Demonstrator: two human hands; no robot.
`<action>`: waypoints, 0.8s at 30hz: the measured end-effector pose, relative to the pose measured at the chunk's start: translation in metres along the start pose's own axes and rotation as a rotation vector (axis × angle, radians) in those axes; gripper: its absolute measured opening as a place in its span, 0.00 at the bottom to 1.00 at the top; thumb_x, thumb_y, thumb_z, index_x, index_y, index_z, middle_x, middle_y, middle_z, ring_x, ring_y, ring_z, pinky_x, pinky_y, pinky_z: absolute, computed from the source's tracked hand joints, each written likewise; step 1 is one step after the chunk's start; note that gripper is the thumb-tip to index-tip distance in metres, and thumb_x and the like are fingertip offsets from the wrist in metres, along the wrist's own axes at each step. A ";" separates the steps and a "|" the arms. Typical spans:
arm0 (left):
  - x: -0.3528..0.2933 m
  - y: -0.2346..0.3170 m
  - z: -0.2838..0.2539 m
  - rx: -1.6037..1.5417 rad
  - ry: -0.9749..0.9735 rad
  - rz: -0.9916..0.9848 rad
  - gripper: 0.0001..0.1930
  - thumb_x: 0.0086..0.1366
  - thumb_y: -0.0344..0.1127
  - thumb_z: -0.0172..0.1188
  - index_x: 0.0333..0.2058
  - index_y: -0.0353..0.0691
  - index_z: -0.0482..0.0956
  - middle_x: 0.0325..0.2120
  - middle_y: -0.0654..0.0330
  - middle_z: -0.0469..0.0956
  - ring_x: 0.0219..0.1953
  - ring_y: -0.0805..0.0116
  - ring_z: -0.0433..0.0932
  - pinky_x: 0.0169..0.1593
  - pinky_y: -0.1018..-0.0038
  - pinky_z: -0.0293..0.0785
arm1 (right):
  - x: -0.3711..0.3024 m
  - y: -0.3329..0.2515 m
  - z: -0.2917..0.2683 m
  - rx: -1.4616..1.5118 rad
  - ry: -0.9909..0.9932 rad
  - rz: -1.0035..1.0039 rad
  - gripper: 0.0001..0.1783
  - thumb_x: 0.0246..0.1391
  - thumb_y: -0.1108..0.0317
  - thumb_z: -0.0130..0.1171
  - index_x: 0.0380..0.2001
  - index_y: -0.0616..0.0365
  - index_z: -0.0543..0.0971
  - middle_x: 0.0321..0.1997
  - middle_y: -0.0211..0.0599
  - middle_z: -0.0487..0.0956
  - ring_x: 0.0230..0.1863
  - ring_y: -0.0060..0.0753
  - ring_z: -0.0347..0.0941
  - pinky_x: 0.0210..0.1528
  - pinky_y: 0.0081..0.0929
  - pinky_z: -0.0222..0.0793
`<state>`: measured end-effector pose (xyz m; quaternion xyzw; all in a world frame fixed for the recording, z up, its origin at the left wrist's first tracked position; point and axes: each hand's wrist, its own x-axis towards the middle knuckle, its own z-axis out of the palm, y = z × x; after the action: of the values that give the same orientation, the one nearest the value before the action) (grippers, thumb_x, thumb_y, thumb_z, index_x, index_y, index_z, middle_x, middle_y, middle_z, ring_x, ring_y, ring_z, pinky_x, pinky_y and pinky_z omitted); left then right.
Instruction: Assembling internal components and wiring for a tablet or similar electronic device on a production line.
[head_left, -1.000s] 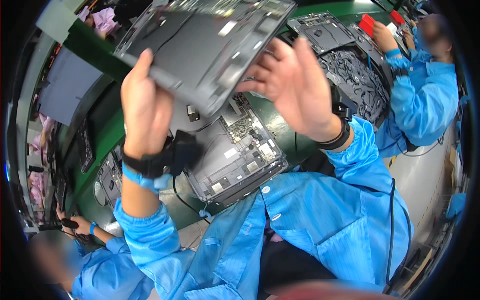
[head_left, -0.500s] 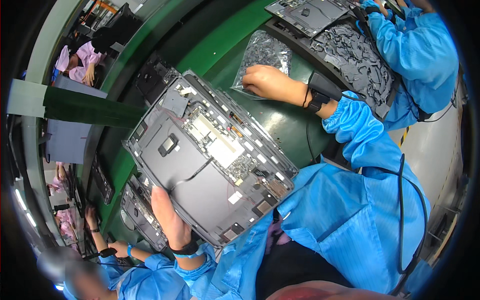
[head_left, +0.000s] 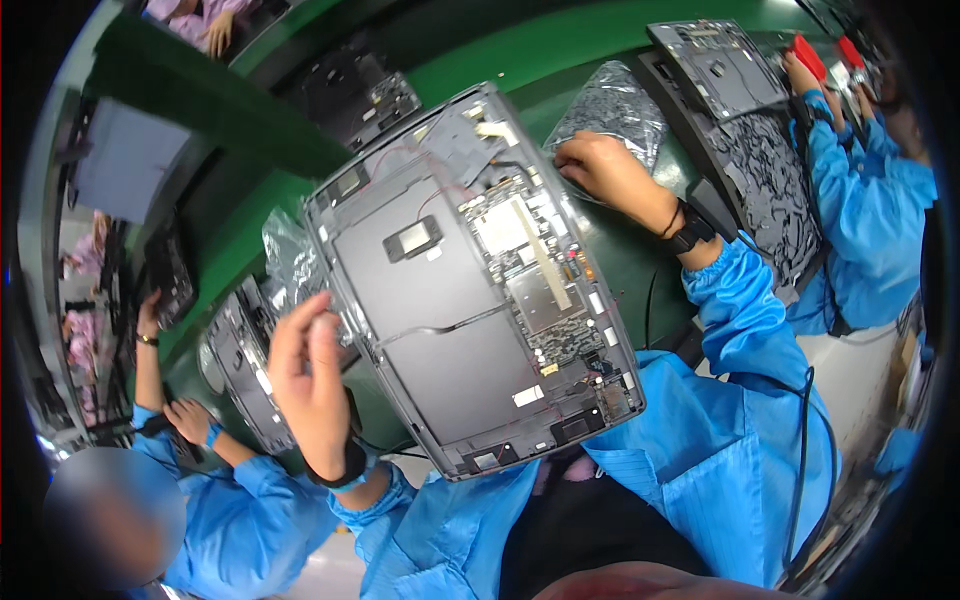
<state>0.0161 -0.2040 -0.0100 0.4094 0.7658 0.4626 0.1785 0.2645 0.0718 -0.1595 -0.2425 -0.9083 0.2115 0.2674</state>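
Observation:
Before me lies an opened grey laptop base (head_left: 420, 300), tilted in view, its circuit board (head_left: 545, 290) bare along the right side. A small black part with a light square (head_left: 412, 238) and a black cable (head_left: 440, 328) sit on its smooth panel. My left hand (head_left: 312, 390) is beside the base's left edge, fingers apart, holding nothing that I can see. At the upper right my right hand (head_left: 620, 180) is closed, its curled fingertips at the near edge of a clear plastic bag (head_left: 620, 105) of small dark pieces. What lies between those fingertips is hidden.
A tray of dark pieces (head_left: 765, 190) stands at the right, with another laptop base (head_left: 720, 65) across its far end. Co-workers in blue sleeves (head_left: 870, 210) flank me. More laptop parts (head_left: 245, 365) and a crumpled clear bag (head_left: 290, 250) lie to the left on the green bench.
The whole view has shifted, and the laptop base appears turned more upright. My left fingers have spread beside its edge. My right hand stays at the bag.

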 end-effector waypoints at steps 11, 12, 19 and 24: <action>0.007 -0.145 0.020 0.344 0.028 0.322 0.04 0.54 0.26 0.61 0.31 0.36 0.80 0.28 0.53 0.78 0.32 0.52 0.76 0.37 0.65 0.72 | -0.017 -0.033 0.001 0.123 -0.098 0.310 0.12 0.47 0.75 0.53 0.36 0.70 0.74 0.36 0.60 0.76 0.39 0.62 0.72 0.41 0.40 0.69; 0.007 -0.149 0.027 0.384 0.022 0.379 0.05 0.53 0.26 0.61 0.31 0.37 0.80 0.27 0.53 0.77 0.33 0.52 0.76 0.37 0.64 0.72 | -0.016 -0.037 0.003 0.116 -0.108 0.309 0.12 0.47 0.75 0.53 0.36 0.70 0.74 0.36 0.60 0.76 0.39 0.62 0.72 0.41 0.40 0.69; 0.020 -0.150 0.047 0.441 0.034 0.374 0.06 0.51 0.29 0.64 0.29 0.39 0.78 0.27 0.56 0.73 0.33 0.55 0.73 0.36 0.64 0.70 | -0.022 -0.024 0.012 0.096 0.029 0.298 0.11 0.47 0.76 0.54 0.36 0.69 0.75 0.29 0.48 0.79 0.29 0.40 0.75 0.35 0.32 0.70; 0.031 -0.155 0.057 0.305 0.016 0.263 0.05 0.51 0.25 0.58 0.29 0.36 0.76 0.26 0.53 0.70 0.33 0.51 0.71 0.35 0.61 0.68 | 0.008 -0.048 -0.014 0.415 0.348 0.396 0.04 0.53 0.76 0.60 0.32 0.67 0.77 0.27 0.30 0.78 0.29 0.17 0.73 0.32 0.14 0.70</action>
<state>-0.0370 -0.1836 -0.1684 0.5247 0.7683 0.3637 0.0465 0.2512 0.0418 -0.1207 -0.3874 -0.7218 0.3951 0.4158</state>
